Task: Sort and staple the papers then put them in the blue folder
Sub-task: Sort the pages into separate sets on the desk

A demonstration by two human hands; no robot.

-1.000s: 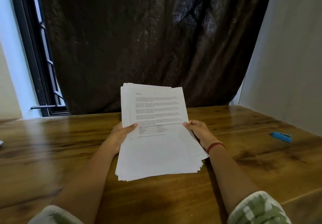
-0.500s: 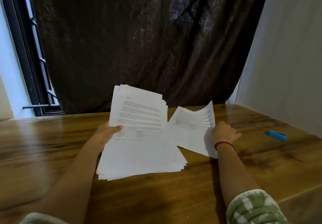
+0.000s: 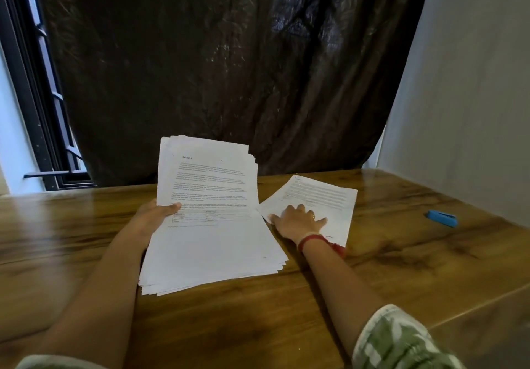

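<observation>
Gripping a thick, fanned stack of papers at its left edge, the left hand lays its thumb across the printed top page; its other fingers are hidden behind. The stack tilts up off the glossy wooden worktop. At its 3 o'clock, the right hand presses spread, straight fingers on a single sheet lying flat. Farther toward 3 o'clock lies a small blue object. A shiny, crinkled dark curtain hangs at 12 o'clock.

Table: brown wood, glossy, fills the lower half of the view. Glare patch toward 9 o'clock, dark grain blotch at 4 o'clock.
Curtain: dark and creased with a faint sheen, hangs behind the table's far edge at 12 o'clock.
Window frame: black, barred, at 10 o'clock, daylight beyond it.
Wall: pale and plain, at 2 o'clock, meets the table's right edge.
</observation>
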